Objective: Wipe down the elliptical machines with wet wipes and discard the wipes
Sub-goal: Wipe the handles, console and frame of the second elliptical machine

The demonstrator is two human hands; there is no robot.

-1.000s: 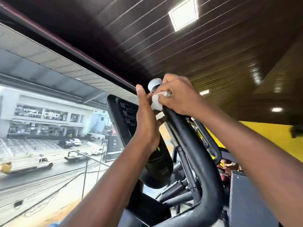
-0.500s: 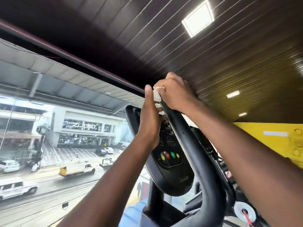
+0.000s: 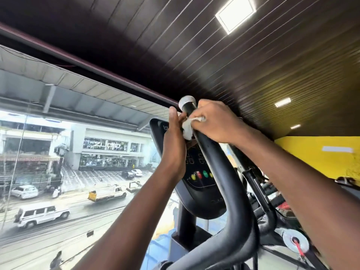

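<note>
Head view, looking up. The ceiling [image 3: 224, 61], dark and slatted, fills the upper half of the frame, with 1 square light [image 3: 235, 14] at upper right. The window [image 3: 58, 152] takes the left side and shows a street with vehicles (details blurred). A yellow wall [image 3: 315, 154] lies at right centre. The handle [image 3: 231, 191], a thick black curved bar, rises from lower centre to just above the frame's middle and ends in a grey cap [image 3: 187, 101]. The console [image 3: 196, 180], black with coloured buttons, stands behind the handle at centre. Both forearms enter from the bottom edge. The right hand [image 3: 216, 121], just right of centre, has its fingers curled round the handle below the cap, gripping the wipe [image 3: 188, 126] against the bar. The left hand [image 3: 174, 145], at centre, is held upright with straight fingers beside the handle; its fingertips touch the wipe. The wipe, white and crumpled, sits between the 2 hands, on the handle just under the cap.
</note>
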